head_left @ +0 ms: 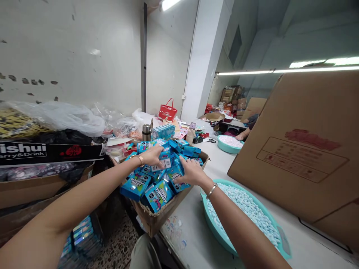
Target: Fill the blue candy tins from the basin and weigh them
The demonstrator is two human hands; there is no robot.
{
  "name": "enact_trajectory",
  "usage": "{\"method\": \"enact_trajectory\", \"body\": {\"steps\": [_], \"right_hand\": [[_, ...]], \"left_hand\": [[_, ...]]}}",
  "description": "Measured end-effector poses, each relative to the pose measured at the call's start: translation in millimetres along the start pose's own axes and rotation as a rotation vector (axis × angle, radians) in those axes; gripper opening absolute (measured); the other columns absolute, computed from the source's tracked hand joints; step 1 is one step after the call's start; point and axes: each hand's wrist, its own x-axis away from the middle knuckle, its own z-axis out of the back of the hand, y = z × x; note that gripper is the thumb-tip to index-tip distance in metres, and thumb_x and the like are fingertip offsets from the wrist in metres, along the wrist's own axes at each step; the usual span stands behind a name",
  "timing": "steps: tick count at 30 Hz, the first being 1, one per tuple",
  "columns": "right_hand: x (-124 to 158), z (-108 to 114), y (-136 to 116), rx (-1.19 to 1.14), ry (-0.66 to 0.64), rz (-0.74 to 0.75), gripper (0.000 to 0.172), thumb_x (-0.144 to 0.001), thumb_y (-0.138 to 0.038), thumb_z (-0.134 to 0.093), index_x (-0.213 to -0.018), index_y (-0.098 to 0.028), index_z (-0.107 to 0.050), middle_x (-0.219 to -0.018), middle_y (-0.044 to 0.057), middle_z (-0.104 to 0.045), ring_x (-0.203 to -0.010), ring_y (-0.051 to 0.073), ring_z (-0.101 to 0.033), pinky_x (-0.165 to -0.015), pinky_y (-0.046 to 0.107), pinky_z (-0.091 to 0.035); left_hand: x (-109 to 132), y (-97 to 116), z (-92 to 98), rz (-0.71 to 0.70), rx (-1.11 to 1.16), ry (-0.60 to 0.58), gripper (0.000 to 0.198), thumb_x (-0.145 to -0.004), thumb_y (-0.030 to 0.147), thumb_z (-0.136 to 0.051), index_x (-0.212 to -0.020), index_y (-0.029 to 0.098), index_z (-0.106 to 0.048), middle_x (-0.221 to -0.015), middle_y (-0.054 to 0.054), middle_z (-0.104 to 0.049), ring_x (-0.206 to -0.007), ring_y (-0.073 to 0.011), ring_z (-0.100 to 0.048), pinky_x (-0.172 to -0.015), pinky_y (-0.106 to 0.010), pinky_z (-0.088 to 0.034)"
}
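A cardboard carton [148, 220] at the table edge is heaped with small blue candy boxes [137, 183], lying at many angles. My left hand [153, 156] reaches over the heap from the left, with thumb and fingers curled on a blue candy box [166, 161] near the back. On the right side of the heap, my right hand [192, 172] grips another candy box [175, 175], thumb on its face and fingers at its upper edge. Beside the carton, under my right forearm, is a turquoise basin [206, 203] full of pale blue candies [246, 205].
A large cardboard box [308, 149] stands to the right on the white table [182, 224]. Behind the carton are a steel flask [146, 133], a red bag [167, 111] and scissors [209, 140]. Another person's hand [241, 136] is by a farther basin [228, 148]. Filled cartons [36, 190] sit left.
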Motion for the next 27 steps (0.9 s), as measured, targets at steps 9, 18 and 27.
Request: {"method": "enact_trajectory", "body": {"steps": [9, 18, 27], "right_hand": [[71, -21, 28, -0.713, 0.582, -0.062, 0.092, -0.07, -0.044, -0.072, -0.148, -0.019, -0.03, -0.146, 0.016, -0.044, -0.129, 0.031, -0.046, -0.104, 0.045, -0.04], [242, -54, 44, -1.917, 0.87, -0.496, 0.046, -0.073, -0.049, -0.071, -0.113, -0.026, -0.065, -0.107, 0.003, -0.072, -0.097, 0.022, -0.067, -0.09, 0.042, -0.052], [346, -81, 47, -1.978, 0.788, -0.674, 0.05, -0.062, -0.034, -0.084, -0.108, -0.022, -0.068, -0.104, 0.005, -0.074, -0.091, 0.023, -0.069, -0.085, 0.038, -0.055]], "left_hand": [[130, 64, -53.1, -0.367, 0.245, 0.594, 0.033, -0.074, 0.019, -0.062, -0.104, 0.027, -0.055, -0.111, -0.007, -0.063, -0.111, -0.0263, -0.057, -0.101, -0.044, -0.045], [175, 157, -193.3, 0.545, 1.617, 0.461, 0.046, -0.065, 0.029, -0.083, -0.105, 0.016, -0.064, -0.089, -0.006, -0.073, -0.079, -0.0215, -0.07, -0.072, -0.031, -0.058], [189, 177, -242.6, 1.128, 2.516, -0.384, 0.032, -0.096, 0.03, -0.045, -0.111, 0.005, -0.057, -0.089, -0.014, -0.062, -0.068, -0.013, -0.064, -0.053, -0.018, -0.057]]}}
